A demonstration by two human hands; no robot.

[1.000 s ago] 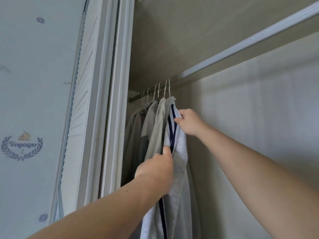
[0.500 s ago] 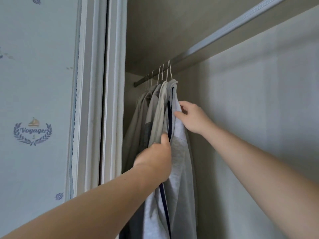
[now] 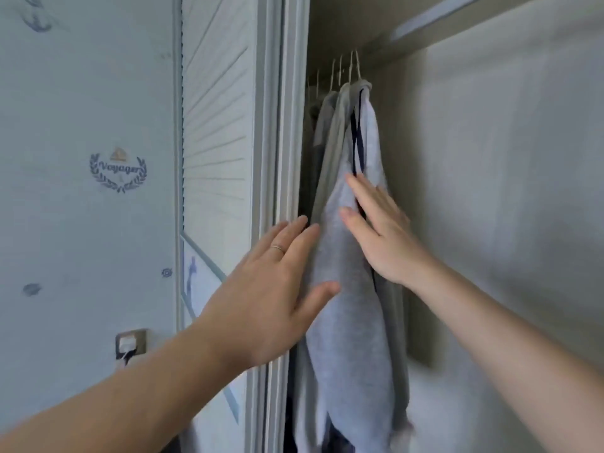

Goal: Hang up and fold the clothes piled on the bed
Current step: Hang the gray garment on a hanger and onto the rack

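A light grey garment with a dark navy stripe [image 3: 346, 322] hangs on a white hanger [image 3: 357, 65] at the near end of the wardrobe rail. My left hand [image 3: 271, 289] is flat with straight fingers, its fingertips and thumb touching the garment's left side. My right hand [image 3: 379, 230] is also flat, fingers spread and laid on the garment's front by the stripe. Neither hand grips anything. Several other hung clothes [image 3: 327, 132] sit behind it on more hangers. The bed and the pile are out of view.
The wardrobe's white louvred sliding door [image 3: 215, 158] and its frame [image 3: 277, 142] stand just left of the clothes. A beige inner wall [image 3: 506, 191] lies on the right, a shelf edge [image 3: 434, 18] above. Wallpaper with a "Voyager" emblem [image 3: 118, 173] covers the left wall.
Both hands have let go of the striped garment and opened flat against it. The right hand has dropped lower, and the view has swung left.
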